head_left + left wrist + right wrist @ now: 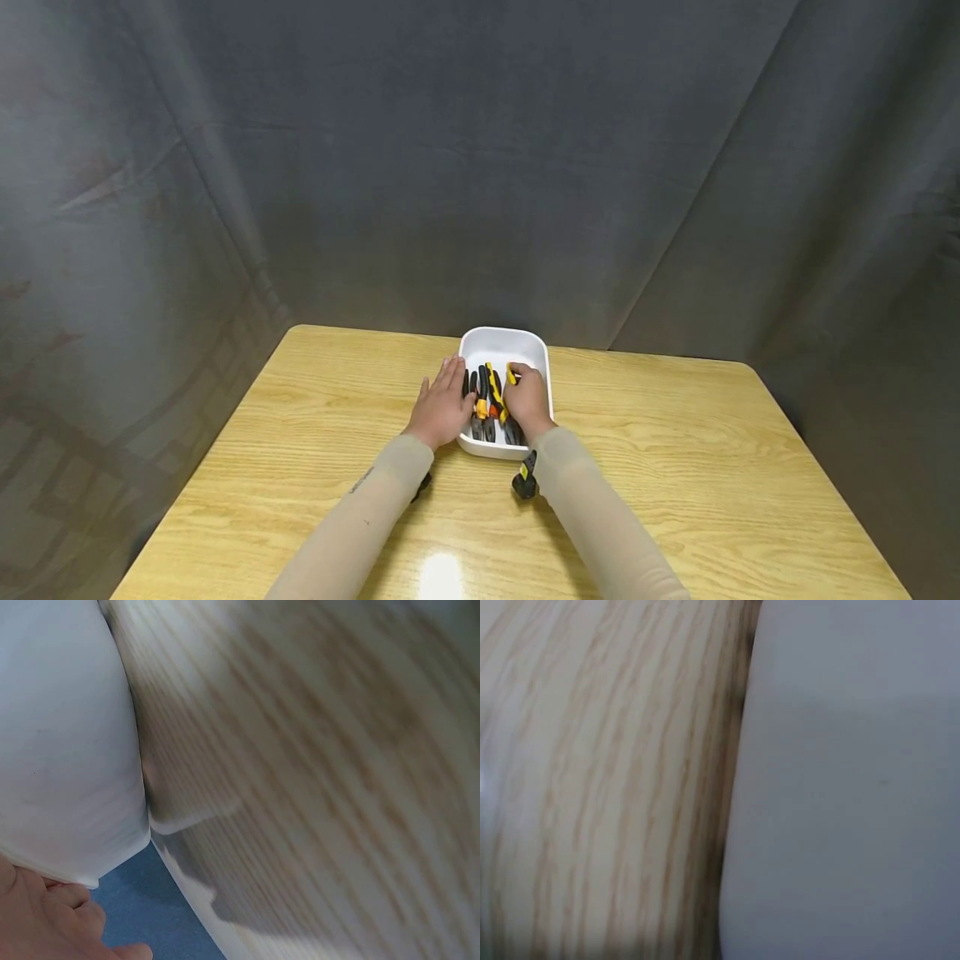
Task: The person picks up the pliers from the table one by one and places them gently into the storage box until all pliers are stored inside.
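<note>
A white bin [504, 340] stands at the middle of the wooden table [675, 467] and holds several pliers [486, 404] with black, yellow and orange handles. My left hand [444, 400] lies flat with straight fingers on the bin's left rim, beside the pliers. My right hand [527, 393] is inside the bin on its right side, with its fingers curled round a yellow-handled tool [511, 372]. The left wrist view shows the bin's white wall [60, 750], the table [315, 787] and part of my hand [45, 922]. In the right wrist view only the bin wall [847, 787] and the table [607, 787] appear.
A dark grey curtain [480, 167] hangs behind and to both sides of the table. Small black wrist cameras [525, 482] sit under my forearms near the bin's front edge. Bare tabletop lies left, right and in front of the bin.
</note>
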The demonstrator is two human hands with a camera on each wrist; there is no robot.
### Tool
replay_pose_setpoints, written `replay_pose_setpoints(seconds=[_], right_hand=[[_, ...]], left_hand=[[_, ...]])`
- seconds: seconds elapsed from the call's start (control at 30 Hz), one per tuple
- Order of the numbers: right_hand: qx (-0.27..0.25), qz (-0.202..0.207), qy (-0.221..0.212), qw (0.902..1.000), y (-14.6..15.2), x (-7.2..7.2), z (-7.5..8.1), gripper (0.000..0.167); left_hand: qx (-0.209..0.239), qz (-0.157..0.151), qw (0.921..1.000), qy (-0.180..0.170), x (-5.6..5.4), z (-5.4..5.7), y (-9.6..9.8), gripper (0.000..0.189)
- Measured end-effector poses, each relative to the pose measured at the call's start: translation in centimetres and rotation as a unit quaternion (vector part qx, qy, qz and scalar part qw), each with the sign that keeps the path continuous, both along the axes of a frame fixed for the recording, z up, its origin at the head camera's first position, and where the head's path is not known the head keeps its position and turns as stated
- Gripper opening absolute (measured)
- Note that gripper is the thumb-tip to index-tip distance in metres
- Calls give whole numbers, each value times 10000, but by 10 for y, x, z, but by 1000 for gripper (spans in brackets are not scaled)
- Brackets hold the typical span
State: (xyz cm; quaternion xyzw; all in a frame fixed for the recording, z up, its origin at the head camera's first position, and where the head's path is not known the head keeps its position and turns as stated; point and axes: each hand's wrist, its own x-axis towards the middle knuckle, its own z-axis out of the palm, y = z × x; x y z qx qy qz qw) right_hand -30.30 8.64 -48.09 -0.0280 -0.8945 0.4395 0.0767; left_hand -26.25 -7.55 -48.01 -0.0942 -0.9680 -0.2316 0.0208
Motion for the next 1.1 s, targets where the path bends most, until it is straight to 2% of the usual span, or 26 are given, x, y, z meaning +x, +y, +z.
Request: replay_pose_setpoints(seconds=[0.4,0.7,0.93,1.1], right_hand=[[376,18,411,9984,0,-1,1,39],[249,94,1200,9924,2,-2,-2,29],[-206,71,1465,9890,6,-4,-1,27],[-71,220,1553,9876,16,-7,4,29]], left_hand=[[13,-21,10000,-85,-3,2,1,65],[-82,-20,10000,-20,-6,-1,1,63],[-294,23,9988,381,-5,-7,-3,59],[-570,-41,9960,680,-3,-5,-6,53]])
